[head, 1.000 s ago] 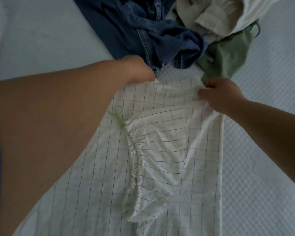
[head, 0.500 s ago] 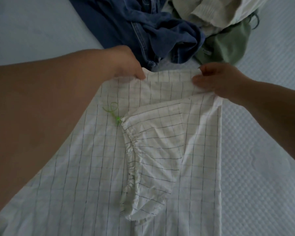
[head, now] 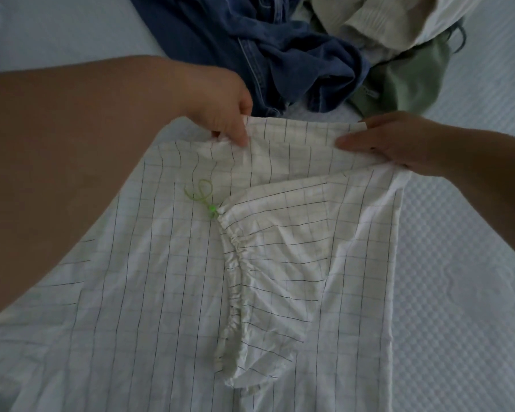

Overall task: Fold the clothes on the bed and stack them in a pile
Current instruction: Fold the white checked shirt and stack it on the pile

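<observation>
A white garment with a thin dark grid pattern (head: 167,292) lies spread on the bed in front of me, one gathered sleeve (head: 280,263) folded across its middle, a small green drawstring (head: 201,196) beside it. My left hand (head: 223,114) pinches the far edge of the garment at the left. My right hand (head: 399,141) grips the same far edge at the right corner. The edge between the hands is raised off the bed.
Beyond the garment lies a heap of unfolded clothes: blue denim (head: 280,55), a green piece (head: 408,81) and a cream ribbed piece (head: 384,22). The pale quilted bed surface (head: 464,278) shows at right and at far left.
Both hands have lifted the garment's far edge and drawn it toward me, away from the clothes heap. The sleeve stays folded over the middle.
</observation>
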